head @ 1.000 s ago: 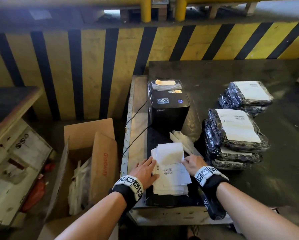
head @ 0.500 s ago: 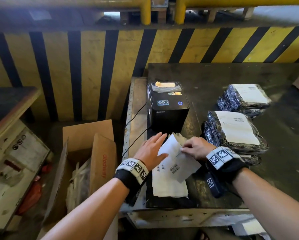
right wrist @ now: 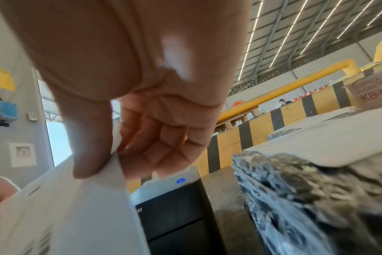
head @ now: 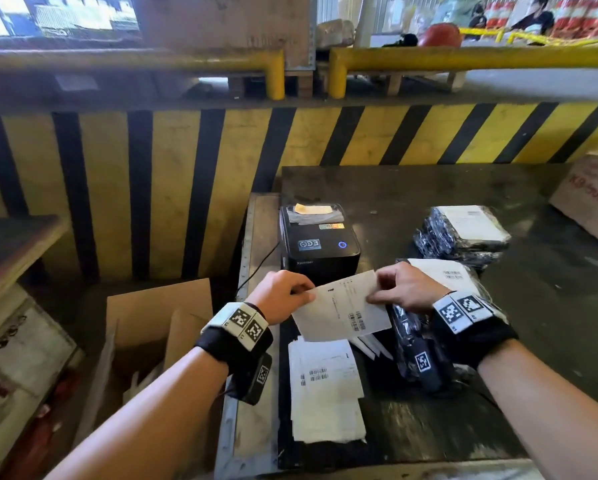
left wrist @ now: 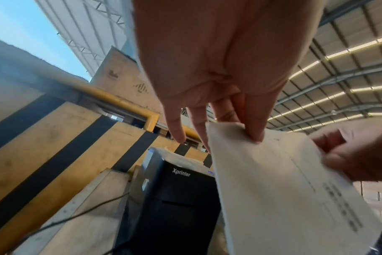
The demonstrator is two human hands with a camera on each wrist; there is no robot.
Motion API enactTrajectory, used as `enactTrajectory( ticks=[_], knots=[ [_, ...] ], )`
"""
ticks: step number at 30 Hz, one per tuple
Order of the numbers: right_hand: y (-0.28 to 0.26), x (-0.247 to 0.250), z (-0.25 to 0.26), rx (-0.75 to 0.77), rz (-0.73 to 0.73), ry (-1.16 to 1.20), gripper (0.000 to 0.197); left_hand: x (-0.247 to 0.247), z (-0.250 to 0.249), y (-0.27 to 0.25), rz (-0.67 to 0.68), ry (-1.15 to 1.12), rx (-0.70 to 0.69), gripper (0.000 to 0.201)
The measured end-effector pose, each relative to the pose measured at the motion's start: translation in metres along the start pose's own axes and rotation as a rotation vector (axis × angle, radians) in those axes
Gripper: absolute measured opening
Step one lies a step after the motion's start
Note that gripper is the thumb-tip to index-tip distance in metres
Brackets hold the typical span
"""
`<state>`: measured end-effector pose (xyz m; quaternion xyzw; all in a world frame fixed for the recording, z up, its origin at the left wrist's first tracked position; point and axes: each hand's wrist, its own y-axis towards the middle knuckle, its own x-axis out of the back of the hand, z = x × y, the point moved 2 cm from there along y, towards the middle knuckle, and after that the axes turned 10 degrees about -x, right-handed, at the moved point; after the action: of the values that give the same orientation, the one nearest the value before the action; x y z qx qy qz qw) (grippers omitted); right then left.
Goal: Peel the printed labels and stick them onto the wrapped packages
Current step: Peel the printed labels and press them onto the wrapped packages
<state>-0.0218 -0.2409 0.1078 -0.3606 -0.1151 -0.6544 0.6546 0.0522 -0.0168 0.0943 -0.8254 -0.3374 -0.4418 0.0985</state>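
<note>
A white printed label sheet (head: 342,308) (left wrist: 283,189) (right wrist: 65,207) hangs in the air in front of the black label printer (head: 320,242). My left hand (head: 283,294) (left wrist: 240,124) pinches its left corner between thumb and fingers. My right hand (head: 403,287) (right wrist: 111,162) pinches its right corner. Below it a pile of further labels (head: 325,386) lies on the dark table (head: 550,323). Wrapped black packages (head: 463,233) with white labels on top sit to the right, one stack (head: 460,277) partly hidden behind my right wrist.
An open cardboard box (head: 152,323) with paper scraps stands on the floor to the left of the table. A striped yellow-and-black barrier (head: 221,168) runs behind. Another cardboard box (head: 591,199) sits at the table's far right. The printer's cable (head: 256,268) trails over the left edge.
Both hands have lifted the top label off the pile and raised it in front of the printer; earlier they rested on the pile. The camera has tilted upward.
</note>
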Motion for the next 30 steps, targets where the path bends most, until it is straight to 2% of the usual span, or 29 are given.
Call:
enactTrajectory(
  ticks=[2, 4, 5, 7, 10, 13, 14, 19, 26, 30],
  knots=[
    [0.000, 0.002, 0.011, 0.041, -0.004, 0.049, 0.015, 0.004, -0.005, 0.004, 0.003, -0.060, -0.002, 0.026],
    [-0.001, 0.000, 0.026, 0.069, 0.082, 0.053, 0.007, 0.009, -0.015, 0.010, -0.025, -0.071, -0.056, 0.033],
    [-0.001, -0.001, 0.033, 0.084, 0.119, 0.037, 0.016, 0.013, -0.021, 0.013, -0.048, -0.072, -0.083, 0.035],
    [0.001, -0.003, 0.043, 0.098, 0.152, 0.004, 0.026, 0.018, -0.033, 0.019, -0.069, -0.082, -0.123, 0.033],
    [-0.002, -0.001, 0.050, 0.133, 0.141, 0.033, 0.023, 0.023, -0.042, 0.025, -0.080, -0.065, -0.152, 0.024],
    [-0.010, 0.008, 0.047, 0.136, 0.080, 0.111, 0.006, 0.032, -0.039, 0.025, -0.149, -0.106, -0.132, 0.019],
    [-0.013, 0.012, 0.043, 0.135, 0.053, 0.122, 0.005, 0.036, -0.036, 0.025, -0.174, -0.126, -0.116, 0.017],
    [-0.022, 0.020, 0.030, 0.122, 0.042, 0.184, 0.011, 0.053, -0.028, 0.023, -0.277, -0.290, -0.049, 0.014],
    [-0.027, 0.019, 0.043, 0.229, 0.016, 0.144, 0.018, 0.059, -0.033, 0.022, -0.315, -0.362, -0.056, 0.014],
    [-0.027, 0.019, 0.050, 0.261, 0.057, 0.164, 0.020, 0.062, -0.032, 0.018, -0.331, -0.380, -0.044, 0.013]
  ],
)
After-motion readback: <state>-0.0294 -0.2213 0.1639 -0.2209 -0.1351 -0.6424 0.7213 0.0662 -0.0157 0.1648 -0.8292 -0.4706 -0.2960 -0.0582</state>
